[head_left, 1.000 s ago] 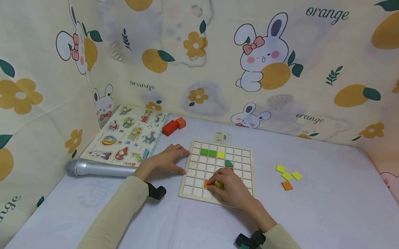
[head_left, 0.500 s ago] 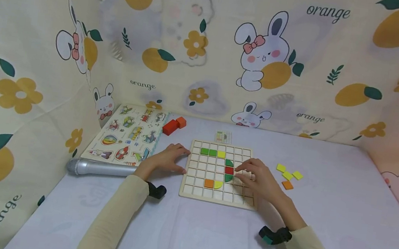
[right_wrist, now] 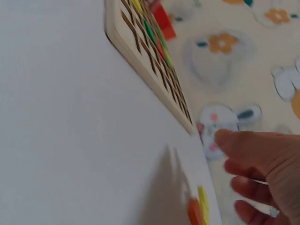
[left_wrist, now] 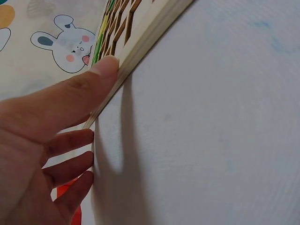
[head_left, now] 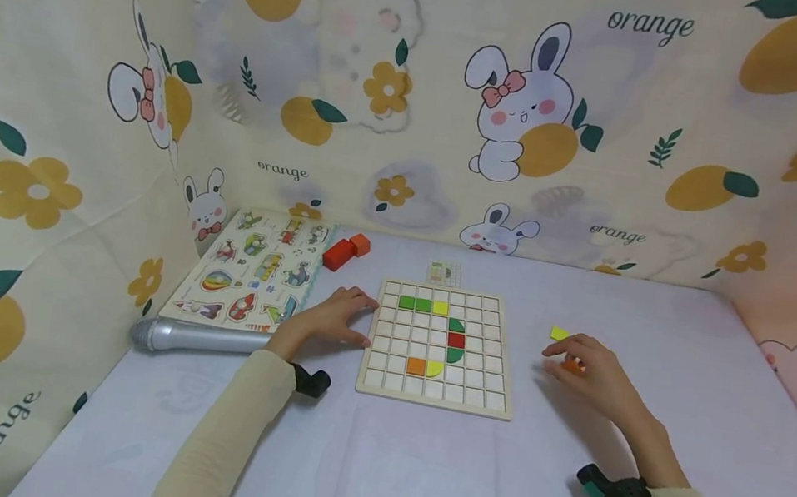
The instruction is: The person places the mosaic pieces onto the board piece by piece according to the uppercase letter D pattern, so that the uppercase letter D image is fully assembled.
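A wooden grid board lies on the table with coloured tiles set in it. Along its top are two green tiles and a yellow tile. A red tile sits between two rounded green ones, and an orange tile lies beside a rounded yellow one. My left hand rests at the board's left edge, its thumb touching the rim. Right of the board, my right hand hovers over loose tiles, thumb and fingers apart and holding nothing. It partly hides an orange tile; one yellow tile shows behind it.
A sheet of printed stickers or pictures lies at the left, with a silver microphone in front. Red-orange blocks stand behind my left hand. A small pattern card lies behind the board. Printed cloth walls surround the table.
My right hand has left the orange tile on the board and moved right, over the loose tiles, covering most of them. The left hand has stayed at the board's edge.
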`<action>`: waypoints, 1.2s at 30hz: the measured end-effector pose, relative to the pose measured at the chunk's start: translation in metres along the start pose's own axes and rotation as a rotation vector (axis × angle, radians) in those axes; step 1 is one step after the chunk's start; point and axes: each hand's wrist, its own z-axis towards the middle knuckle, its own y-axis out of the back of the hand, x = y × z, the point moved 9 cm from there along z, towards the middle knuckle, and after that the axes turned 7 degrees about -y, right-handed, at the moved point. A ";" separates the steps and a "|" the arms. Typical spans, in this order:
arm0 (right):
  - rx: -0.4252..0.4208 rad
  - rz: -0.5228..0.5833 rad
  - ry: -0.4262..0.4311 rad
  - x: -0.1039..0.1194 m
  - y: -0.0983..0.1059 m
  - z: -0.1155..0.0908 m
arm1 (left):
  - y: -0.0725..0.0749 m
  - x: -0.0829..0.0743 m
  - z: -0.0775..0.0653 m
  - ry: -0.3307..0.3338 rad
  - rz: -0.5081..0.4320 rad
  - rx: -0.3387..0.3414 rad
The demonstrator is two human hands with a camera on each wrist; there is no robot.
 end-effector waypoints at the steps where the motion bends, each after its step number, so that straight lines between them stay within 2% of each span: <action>1: 0.018 -0.003 -0.022 -0.005 0.001 -0.002 | 0.000 0.000 0.000 0.000 0.001 0.000; 7: 0.187 0.035 -0.168 -0.030 0.001 -0.011 | -0.002 0.000 -0.001 -0.006 0.008 0.002; 11: 0.256 0.052 -0.226 -0.041 -0.005 -0.015 | -0.001 0.000 -0.001 -0.013 -0.001 -0.002; 17: 0.232 0.010 -0.189 -0.046 -0.010 -0.015 | -0.001 0.000 0.000 -0.023 0.011 0.000; 22: 0.209 -0.015 -0.195 -0.050 -0.011 -0.014 | -0.001 0.000 0.001 -0.026 0.005 0.003; 30: 0.130 -0.071 -0.170 -0.051 -0.007 -0.012 | -0.001 0.002 0.000 -0.019 0.010 0.000; 36: 0.139 -0.079 -0.214 -0.054 -0.011 -0.011 | 0.000 0.000 0.000 -0.025 0.017 -0.008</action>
